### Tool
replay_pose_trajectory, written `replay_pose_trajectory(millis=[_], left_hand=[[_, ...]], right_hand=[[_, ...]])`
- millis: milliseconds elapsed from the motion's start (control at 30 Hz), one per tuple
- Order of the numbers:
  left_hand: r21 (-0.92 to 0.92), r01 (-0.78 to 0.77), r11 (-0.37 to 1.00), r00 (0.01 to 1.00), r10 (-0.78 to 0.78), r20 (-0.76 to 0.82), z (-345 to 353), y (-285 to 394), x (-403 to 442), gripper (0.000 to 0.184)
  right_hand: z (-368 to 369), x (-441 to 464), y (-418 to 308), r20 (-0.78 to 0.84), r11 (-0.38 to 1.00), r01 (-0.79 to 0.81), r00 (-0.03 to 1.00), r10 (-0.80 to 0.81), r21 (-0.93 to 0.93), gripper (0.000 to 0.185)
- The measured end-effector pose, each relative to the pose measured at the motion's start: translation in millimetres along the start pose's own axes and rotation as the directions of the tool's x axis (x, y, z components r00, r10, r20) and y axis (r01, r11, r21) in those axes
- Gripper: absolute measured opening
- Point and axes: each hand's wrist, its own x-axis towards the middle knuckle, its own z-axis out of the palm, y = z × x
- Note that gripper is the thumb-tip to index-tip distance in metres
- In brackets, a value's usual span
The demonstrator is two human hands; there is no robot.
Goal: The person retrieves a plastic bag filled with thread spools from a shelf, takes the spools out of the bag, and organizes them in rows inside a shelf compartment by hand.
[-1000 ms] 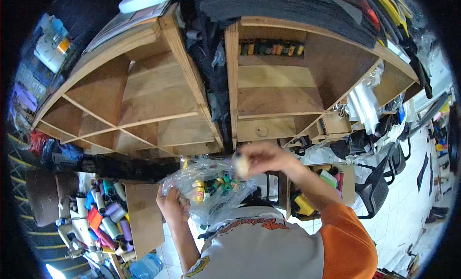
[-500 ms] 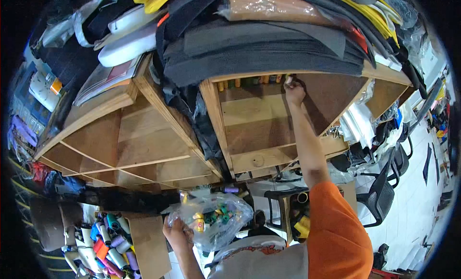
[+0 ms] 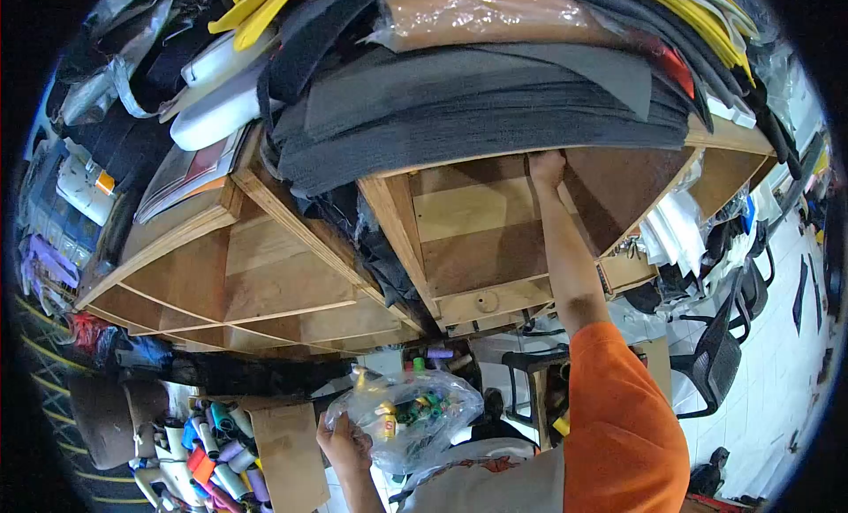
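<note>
My left hand is closed on the edge of a clear plastic bag, low in front of my body. Inside the bag are several small green and yellow spool-like pieces, including a yellow one with a red mark. My right hand reaches up into the top of an open wooden shelf compartment. Its fingertips are hidden behind the shelf's upper edge and the dark fabric, so what they hold cannot be seen.
Folded dark fabric and a plastic-wrapped brown roll lie on top of the shelf. At lower left, a cardboard box stands by many coloured thread cones. Black office chairs stand at right.
My right hand has gone deeper under the shelf's upper edge; the small pale item at its fingertips and the row of small coloured pieces are now hidden. The view has shifted slightly.
</note>
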Motion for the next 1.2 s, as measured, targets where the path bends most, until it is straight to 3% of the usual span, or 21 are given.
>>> replay_pose_trajectory(millis=[133,267,367,400,433,500,533,567,633,667,700,767,867,967,1000,1100,1133,1167,1200], left_hand=[[-0.004,-0.007,1.000,1.000,0.007,-0.007,2,1,1,0.001],[-0.009,-0.045,0.999,0.999,0.045,0.004,5,3,5,0.002],[0.017,-0.084,0.996,0.995,0.083,0.054,5,12,0,0.002],[0.005,-0.078,0.997,0.990,0.077,0.117,3,14,3,0.002],[0.040,-0.071,0.997,0.996,0.069,0.054,10,21,-1,0.005],[0.034,-0.088,0.996,0.992,0.084,0.094,9,20,6,0.003],[-0.089,-0.047,0.995,0.991,0.058,0.124,11,23,2,0.003],[-0.050,-0.074,0.996,0.982,0.082,0.168,12,28,0,0.002],[-0.073,-0.053,0.996,0.980,0.066,0.189,14,35,-5,0.002],[-0.055,-0.058,0.997,0.978,0.068,0.197,15,38,-10,0.003],[-0.038,-0.068,0.997,0.974,0.075,0.212,16,40,-15,0.004],[-0.075,-0.059,0.995,0.971,0.074,0.227,18,41,-21,0.004],[-0.100,-0.034,0.994,0.972,0.056,0.227,20,44,-31,0.003],[-0.059,-0.057,0.997,0.964,0.070,0.256,15,45,-39,0.004],[-0.059,-0.058,0.997,0.957,0.073,0.282,11,42,-39,0.003],[-0.089,-0.018,0.996,0.962,0.041,0.270,11,37,-44,0.004],[-0.106,0.006,0.994,0.958,0.025,0.287,9,35,-44,0.003],[-0.105,0.001,0.995,0.960,0.029,0.277,8,34,-44,0.004],[-0.105,-0.006,0.995,0.963,0.033,0.267,8,34,-44,0.005]], right_hand=[[-3,5,8,0.104,0.997,-0.003,0.995,0.011,-0.078,0.027],[-3,-5,12,-0.023,0.999,-0.026,0.999,0.027,0.040,0.018],[-35,-31,-13,0.137,0.996,-0.085,0.987,0.080,0.037,0.016],[-32,-35,-14,0.331,0.986,-0.101,0.933,0.141,-0.134,0.016],[-44,-58,-30,0.522,0.990,0.073,0.853,-0.001,-0.119,0.015],[-84,-113,-53,0.834,0.934,0.356,0.507,-0.216,0.026,0.016],[-95,-139,-57,0.919,0.902,0.336,0.189,-0.346,0.270,0.022],[-111,-163,-63,0.875,0.844,0.228,-0.127,-0.468,0.485,0.031],[-156,-225,-110,0.801,0.965,-0.042,-0.549,-0.239,0.260,0.032],[-155,-260,-115,0.766,0.948,-0.037,-0.580,-0.278,0.316,0.032],[-150,-293,-114,0.731,0.926,-0.034,-0.604,-0.318,0.375,0.032],[-122,-358,-89,0.751,0.737,0.211,-0.364,-0.551,0.642,0.030],[-51,-440,-39,0.864,0.669,0.561,-0.201,-0.461,0.488,0.033],[-34,-466,-11,0.522,0.414,0.695,0.066,-0.851,0.588,0.038],[-43,-474,-26,0.694,0.766,0.474,0.366,-0.620,0.434,0.039],[-77,-449,-57,0.991,0.945,0.311,0.044,-0.124,0.104,0.044],[-68,-456,-39,0.907,0.892,0.294,0.144,-0.396,0.343,0.044],[-42,-478,-2,0.911,0.878,0.313,0.084,-0.405,0.361,0.038],[-40,-480,7,0.888,0.777,0.452,-0.088,-0.451,0.439,0.038]])
